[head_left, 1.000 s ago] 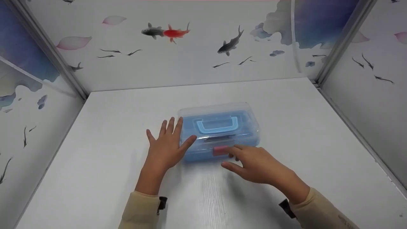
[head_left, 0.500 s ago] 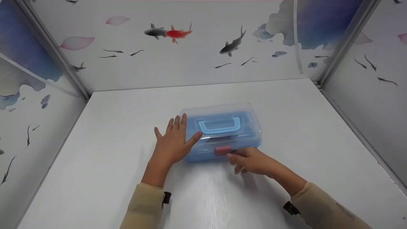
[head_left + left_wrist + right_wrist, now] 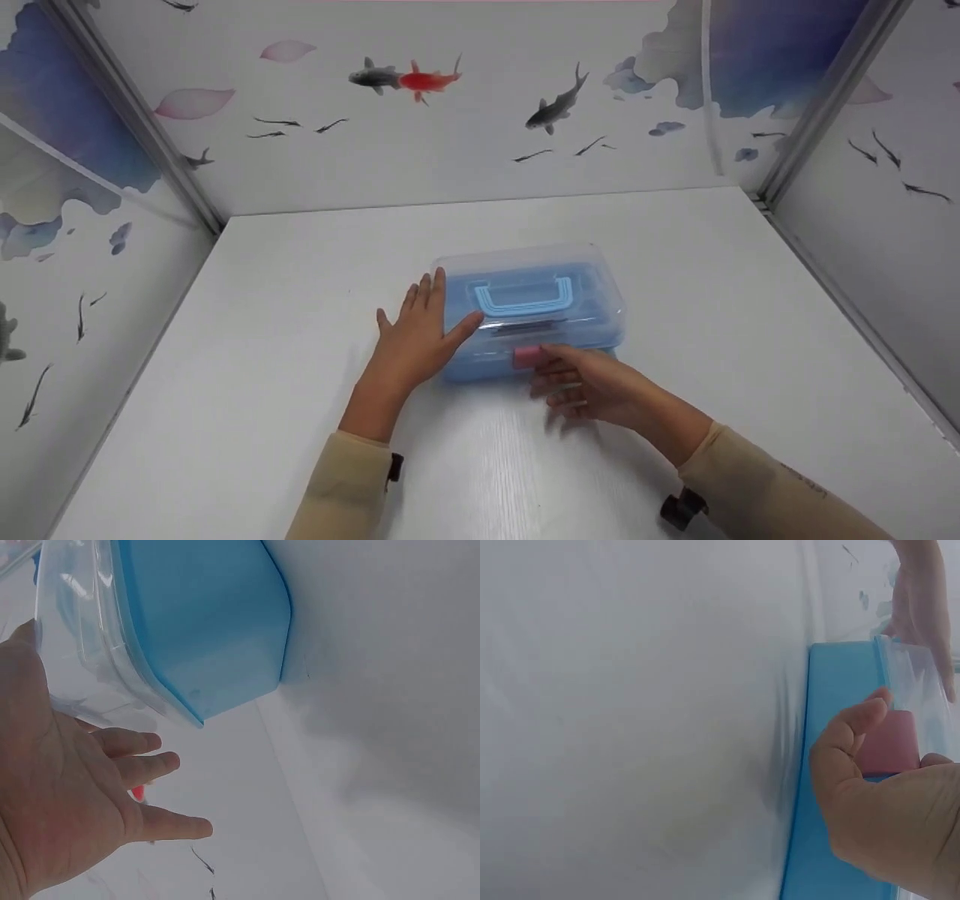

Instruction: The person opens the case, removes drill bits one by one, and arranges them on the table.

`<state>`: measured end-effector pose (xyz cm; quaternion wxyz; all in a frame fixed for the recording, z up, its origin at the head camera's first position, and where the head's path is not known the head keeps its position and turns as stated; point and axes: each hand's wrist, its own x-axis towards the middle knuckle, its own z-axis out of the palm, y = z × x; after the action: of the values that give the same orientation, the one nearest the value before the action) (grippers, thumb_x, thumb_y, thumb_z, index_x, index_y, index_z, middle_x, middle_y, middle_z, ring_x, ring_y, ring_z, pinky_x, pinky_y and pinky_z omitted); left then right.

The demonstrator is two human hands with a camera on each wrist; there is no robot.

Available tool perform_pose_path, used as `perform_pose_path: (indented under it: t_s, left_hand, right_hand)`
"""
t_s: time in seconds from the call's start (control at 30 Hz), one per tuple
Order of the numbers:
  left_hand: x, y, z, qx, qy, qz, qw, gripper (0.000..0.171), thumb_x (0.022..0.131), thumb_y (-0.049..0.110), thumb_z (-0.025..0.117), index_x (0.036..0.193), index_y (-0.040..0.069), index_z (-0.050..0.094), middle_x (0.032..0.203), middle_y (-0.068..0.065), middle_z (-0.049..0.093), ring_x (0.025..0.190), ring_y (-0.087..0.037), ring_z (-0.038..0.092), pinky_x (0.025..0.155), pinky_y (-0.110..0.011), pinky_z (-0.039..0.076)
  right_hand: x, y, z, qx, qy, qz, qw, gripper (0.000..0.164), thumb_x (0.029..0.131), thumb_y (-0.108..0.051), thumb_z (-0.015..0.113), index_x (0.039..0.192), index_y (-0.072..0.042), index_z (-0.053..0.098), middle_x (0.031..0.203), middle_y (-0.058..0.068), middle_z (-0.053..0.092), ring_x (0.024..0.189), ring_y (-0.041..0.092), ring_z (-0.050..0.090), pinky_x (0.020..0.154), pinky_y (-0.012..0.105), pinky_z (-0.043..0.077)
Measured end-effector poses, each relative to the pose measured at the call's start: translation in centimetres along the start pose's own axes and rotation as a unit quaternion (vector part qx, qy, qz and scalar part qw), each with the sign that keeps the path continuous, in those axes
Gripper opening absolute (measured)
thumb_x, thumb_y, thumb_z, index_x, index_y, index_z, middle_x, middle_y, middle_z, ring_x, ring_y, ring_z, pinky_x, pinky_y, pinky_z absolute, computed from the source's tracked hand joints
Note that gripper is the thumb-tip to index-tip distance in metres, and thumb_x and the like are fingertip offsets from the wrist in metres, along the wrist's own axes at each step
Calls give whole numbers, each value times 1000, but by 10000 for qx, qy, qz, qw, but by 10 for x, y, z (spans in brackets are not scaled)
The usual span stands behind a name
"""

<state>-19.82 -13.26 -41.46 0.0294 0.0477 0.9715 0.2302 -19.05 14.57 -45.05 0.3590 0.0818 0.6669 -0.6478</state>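
Observation:
A blue plastic storage box (image 3: 480, 367) with a clear lid (image 3: 517, 259) and a light-blue carry handle (image 3: 525, 306) stands closed at mid-table. A pink latch (image 3: 527, 357) sits on its front. My left hand (image 3: 416, 337) rests on the lid's left end, its fingers straight and spread; the left wrist view shows its palm beside the clear lid. At the latch is my right hand (image 3: 885, 802), the thumb on the latch's upper part and the fingers curled in front of it. Thin dark items (image 3: 529, 327) show through the lid.
A white table (image 3: 315, 285) carries the box. White panels (image 3: 480, 165) with painted fish and petals rise behind it and on both sides, joined by metal corner posts (image 3: 142, 112). Dark wrist straps (image 3: 682, 508) show under the beige sleeves.
My right hand has turned, its thumb coming up to the latch and its fingers dropping below. The left hand stays on the lid. The whole view has shifted slightly.

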Motion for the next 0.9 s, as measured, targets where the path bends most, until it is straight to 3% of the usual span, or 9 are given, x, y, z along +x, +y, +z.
perform_pose_path:
  t_s: [0.43,0.7,0.9]
  left_hand:
    - [-1,-1,-5,175,56,15,9998,103,100,80,39,173,14,8,179,-14,17,166,-34,24,124,-82,4]
    - [0,0,-2,236,-6,-1,9997,104,99,81,39,173,14,8,179,-14,17,165,-34,25,123,-83,2]
    - [-1,1,-2,261,-17,19,9997,104,99,81,39,173,14,8,179,-13,17,165,-35,26,122,-84,2]
  right_hand:
    - [-1,3,5,56,-33,-153,9999,62,101,-59,65,138,-11,66,123,5,72,85,18,62,71,29,51]
    - [-3,7,2,26,217,-110,9997,69,97,-64,68,132,-5,66,115,4,76,81,17,62,69,28,52]
    - [-3,5,2,35,302,51,9995,65,95,-62,69,123,-4,70,106,3,78,78,15,62,69,27,54]
